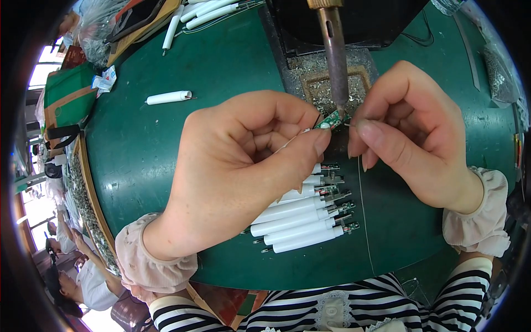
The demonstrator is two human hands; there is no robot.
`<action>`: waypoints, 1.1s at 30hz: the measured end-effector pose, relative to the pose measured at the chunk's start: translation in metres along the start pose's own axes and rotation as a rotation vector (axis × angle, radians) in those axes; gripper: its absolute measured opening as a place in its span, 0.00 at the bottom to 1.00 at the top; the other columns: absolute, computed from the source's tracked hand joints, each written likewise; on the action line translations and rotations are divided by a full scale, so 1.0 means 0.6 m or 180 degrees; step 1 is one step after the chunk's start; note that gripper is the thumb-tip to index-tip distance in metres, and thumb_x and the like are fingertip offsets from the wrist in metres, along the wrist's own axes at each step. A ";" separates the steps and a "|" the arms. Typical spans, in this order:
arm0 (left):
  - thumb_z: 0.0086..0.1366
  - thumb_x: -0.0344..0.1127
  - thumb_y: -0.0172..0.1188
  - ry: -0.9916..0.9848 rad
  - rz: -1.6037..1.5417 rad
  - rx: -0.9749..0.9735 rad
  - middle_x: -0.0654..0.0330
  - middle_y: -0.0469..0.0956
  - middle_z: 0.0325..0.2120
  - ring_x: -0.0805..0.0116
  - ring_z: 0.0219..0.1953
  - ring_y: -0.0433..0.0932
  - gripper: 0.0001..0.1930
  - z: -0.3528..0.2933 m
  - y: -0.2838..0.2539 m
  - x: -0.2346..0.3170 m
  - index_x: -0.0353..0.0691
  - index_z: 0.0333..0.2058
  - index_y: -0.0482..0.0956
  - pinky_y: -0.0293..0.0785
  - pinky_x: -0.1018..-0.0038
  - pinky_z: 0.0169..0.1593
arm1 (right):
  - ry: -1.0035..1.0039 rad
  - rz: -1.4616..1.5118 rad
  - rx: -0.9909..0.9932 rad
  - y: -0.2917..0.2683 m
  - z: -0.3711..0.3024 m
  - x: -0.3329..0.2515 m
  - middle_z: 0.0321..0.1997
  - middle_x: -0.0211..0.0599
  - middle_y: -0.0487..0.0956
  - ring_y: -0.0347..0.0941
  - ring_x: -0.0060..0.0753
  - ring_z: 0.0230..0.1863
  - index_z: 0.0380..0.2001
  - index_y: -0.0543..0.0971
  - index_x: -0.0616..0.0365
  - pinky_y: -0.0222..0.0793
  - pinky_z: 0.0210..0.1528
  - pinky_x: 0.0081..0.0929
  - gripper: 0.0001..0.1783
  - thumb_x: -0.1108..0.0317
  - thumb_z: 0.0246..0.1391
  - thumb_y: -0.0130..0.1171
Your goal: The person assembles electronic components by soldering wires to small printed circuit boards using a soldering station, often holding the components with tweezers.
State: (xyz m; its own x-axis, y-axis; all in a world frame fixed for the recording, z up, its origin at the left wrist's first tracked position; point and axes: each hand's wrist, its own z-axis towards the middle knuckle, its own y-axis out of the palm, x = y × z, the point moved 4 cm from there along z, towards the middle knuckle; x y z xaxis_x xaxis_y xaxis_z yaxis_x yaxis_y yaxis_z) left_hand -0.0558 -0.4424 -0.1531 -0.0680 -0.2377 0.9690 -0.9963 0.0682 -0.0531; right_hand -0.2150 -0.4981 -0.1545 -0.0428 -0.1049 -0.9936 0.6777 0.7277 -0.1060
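Note:
Between the thumb and fingers of my left hand (221, 177) is a small green circuit board (333, 119), with a thin pale wire along the thumb. The tip of an upright soldering iron (335, 72) meets the board's far end, or comes very close to it. My right hand (420, 138) pinches a thin solder wire (362, 210), whose end points at the board beside the tip; its length trails down the table. Below my left hand lies a row of several white tubes (298, 226) with small green boards sticking out of their right ends, partly hidden by the hand.
One white tube (169, 97) lies apart at the left, and more tubes (213, 15) are heaped at the far edge. A solder-spattered tray (298, 77) sits under the iron. Bags of small parts (499, 74) stand at the far right. Other people (83, 282) sit at the left.

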 end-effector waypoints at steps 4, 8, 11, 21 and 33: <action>0.56 0.25 0.56 0.0201 -0.0015 0.0037 0.58 0.76 0.21 0.81 0.16 0.70 0.06 -0.002 -0.001 0.006 0.30 0.32 0.71 0.63 0.87 0.18 | -0.0169 0.0018 0.0061 0.003 0.005 -0.003 0.26 0.36 0.72 0.70 0.18 0.25 0.31 0.65 0.62 0.66 0.26 0.13 0.06 0.74 0.52 0.50; 0.56 0.24 0.55 0.0323 -0.0122 0.0027 0.58 0.76 0.21 0.81 0.16 0.70 0.05 -0.002 -0.002 0.010 0.30 0.32 0.71 0.63 0.87 0.18 | -0.0222 0.0052 0.0065 0.004 0.007 -0.005 0.27 0.37 0.73 0.70 0.19 0.25 0.31 0.65 0.62 0.67 0.26 0.13 0.06 0.74 0.52 0.51; 0.56 0.23 0.55 0.0399 -0.0127 0.0047 0.58 0.76 0.21 0.81 0.16 0.70 0.05 -0.003 0.001 0.014 0.30 0.32 0.71 0.62 0.87 0.18 | -0.0299 0.0047 0.0109 0.004 0.006 -0.007 0.27 0.37 0.73 0.70 0.19 0.25 0.31 0.65 0.62 0.67 0.26 0.12 0.06 0.74 0.52 0.51; 0.56 0.23 0.55 0.0454 -0.0281 0.0028 0.57 0.75 0.21 0.81 0.16 0.69 0.05 -0.005 0.001 0.014 0.30 0.32 0.71 0.62 0.87 0.17 | -0.0298 0.0068 0.0150 0.006 0.005 -0.010 0.26 0.38 0.74 0.70 0.19 0.23 0.31 0.65 0.62 0.66 0.25 0.12 0.07 0.74 0.52 0.51; 0.56 0.23 0.55 0.0262 -0.0457 -0.0005 0.58 0.75 0.20 0.81 0.16 0.68 0.05 0.000 0.000 0.012 0.31 0.31 0.71 0.61 0.87 0.17 | 0.0246 0.0484 -0.0024 0.002 0.007 -0.002 0.17 0.32 0.70 0.59 0.12 0.12 0.31 0.60 0.57 0.50 0.13 0.07 0.12 0.62 0.56 0.48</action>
State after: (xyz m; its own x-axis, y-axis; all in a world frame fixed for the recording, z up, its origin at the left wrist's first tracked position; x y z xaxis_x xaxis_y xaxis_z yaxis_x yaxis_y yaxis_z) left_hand -0.0564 -0.4438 -0.1463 0.0799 -0.1649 0.9831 -0.9953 0.0409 0.0877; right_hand -0.2109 -0.4999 -0.1535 0.0031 0.0591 -0.9982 0.6751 0.7363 0.0457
